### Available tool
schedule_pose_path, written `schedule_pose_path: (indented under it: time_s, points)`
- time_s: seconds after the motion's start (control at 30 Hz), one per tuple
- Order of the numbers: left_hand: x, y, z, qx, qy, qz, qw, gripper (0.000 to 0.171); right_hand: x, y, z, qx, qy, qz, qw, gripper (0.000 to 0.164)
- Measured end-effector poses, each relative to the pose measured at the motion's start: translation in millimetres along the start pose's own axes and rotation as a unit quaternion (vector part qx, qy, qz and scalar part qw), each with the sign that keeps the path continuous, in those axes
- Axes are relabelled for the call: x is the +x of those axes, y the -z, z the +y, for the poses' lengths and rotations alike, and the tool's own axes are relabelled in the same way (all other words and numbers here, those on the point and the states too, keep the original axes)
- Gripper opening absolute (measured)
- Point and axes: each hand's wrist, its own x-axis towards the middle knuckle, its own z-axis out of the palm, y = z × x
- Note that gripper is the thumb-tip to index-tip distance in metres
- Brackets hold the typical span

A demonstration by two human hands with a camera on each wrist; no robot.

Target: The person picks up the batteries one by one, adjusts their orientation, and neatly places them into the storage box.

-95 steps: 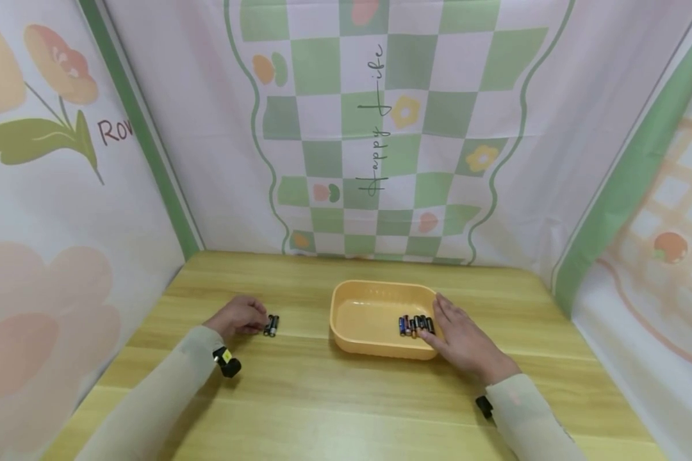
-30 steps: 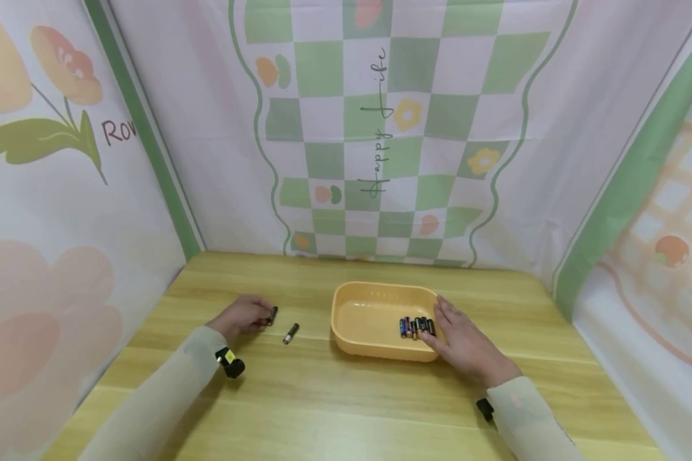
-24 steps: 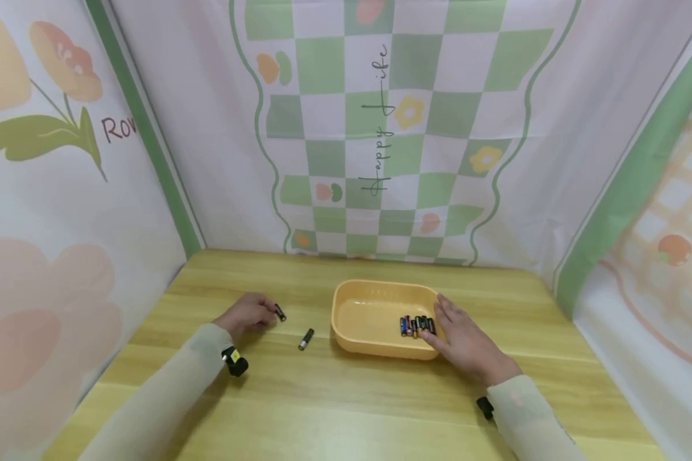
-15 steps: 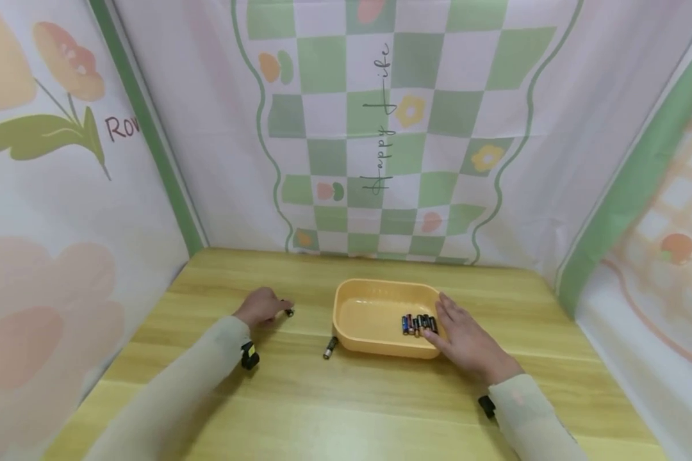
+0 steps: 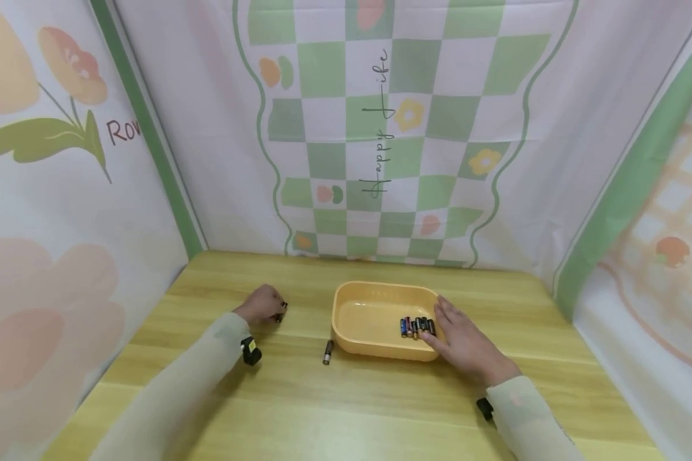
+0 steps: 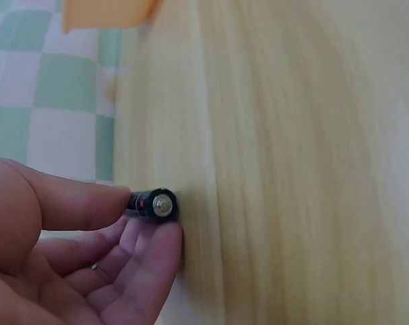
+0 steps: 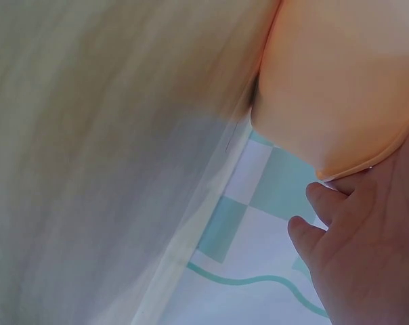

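Note:
In the head view my left hand (image 5: 262,304) is over the left part of the table with a small dark battery (image 5: 280,314) at its fingertips. The left wrist view shows the battery (image 6: 154,205) pinched between thumb and finger, its metal end facing the camera. My right hand (image 5: 467,342) rests on the right end of a yellow plastic basket (image 5: 360,347), fingers extended along the rim and thumb towards its inside. Several batteries (image 5: 416,327) lie side by side in the basket near that thumb. Another battery (image 5: 328,352) lies on the table by the basket's front left corner.
The wooden table (image 5: 346,410) runs back to a curtain (image 5: 403,153) with green checks. Printed cloth walls stand on the left and right. Each wrist carries a small black camera, such as the left wrist camera (image 5: 250,351).
One battery has rolled from beside my left hand rightward to the basket's corner. My left hand has shifted slightly right and now pinches the other battery. The right hand stays at the basket.

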Motion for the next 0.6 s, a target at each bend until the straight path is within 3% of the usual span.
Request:
schedule_pose_path:
  time_s: [0.13,0.3,0.4,0.6]
  points:
    - [-1.1,1.7,-6.3,-0.111,0.012,-0.028,0.9933,0.027,-0.4,0.3,-1.3,0.005,0.002,0.005,1.0,0.082]
    - [-1.5,6.3,-9.9,-0.217,0.026,-0.066,0.9736,0.031,-0.9,-1.1,-1.2,0.005,-0.001,0.004,1.0,0.082]
    - [-3.8,12.0,-7.3,-0.257,0.034,-0.082,0.9623,0.033,-0.5,-1.4,-1.0,0.004,-0.005,0.001,1.0,0.082]
    - [-8.4,20.6,0.7,-0.285,0.025,-0.091,0.9538,0.034,0.3,-0.7,-0.1,0.002,-0.001,0.003,1.0,0.083]
